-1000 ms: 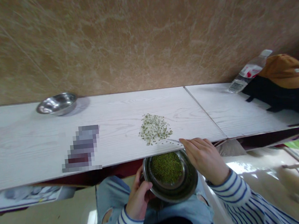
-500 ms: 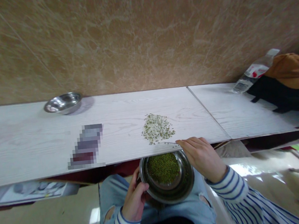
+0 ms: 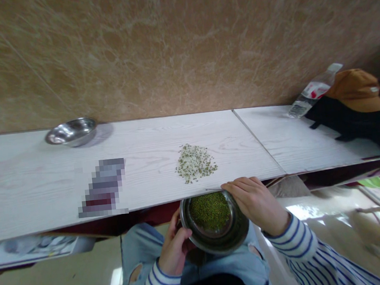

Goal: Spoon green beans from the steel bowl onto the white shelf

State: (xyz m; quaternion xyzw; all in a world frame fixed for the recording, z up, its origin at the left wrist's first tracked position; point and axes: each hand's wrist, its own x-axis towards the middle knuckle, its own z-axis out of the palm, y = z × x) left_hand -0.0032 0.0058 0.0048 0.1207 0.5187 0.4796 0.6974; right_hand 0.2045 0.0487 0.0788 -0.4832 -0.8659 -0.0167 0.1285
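Left hand (image 3: 174, 253) half-curled round steel bowl (image 3: 241, 227), just below desk (image 3: 148, 164) near edge; right hand (image 3: 258, 204) pinching thin tool (image 3: 214, 189) there; mixed grains (image 3: 195, 162) farther in; slack left grip could tip bowl, spilling green beans (image 3: 210, 210)

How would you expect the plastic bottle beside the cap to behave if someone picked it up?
The bottle would probably give a little when squeezed, since its clear wall looks like thin plastic. It may feel fairly light for its size. Its smooth surface might slip slightly, though the label could offer some grip.
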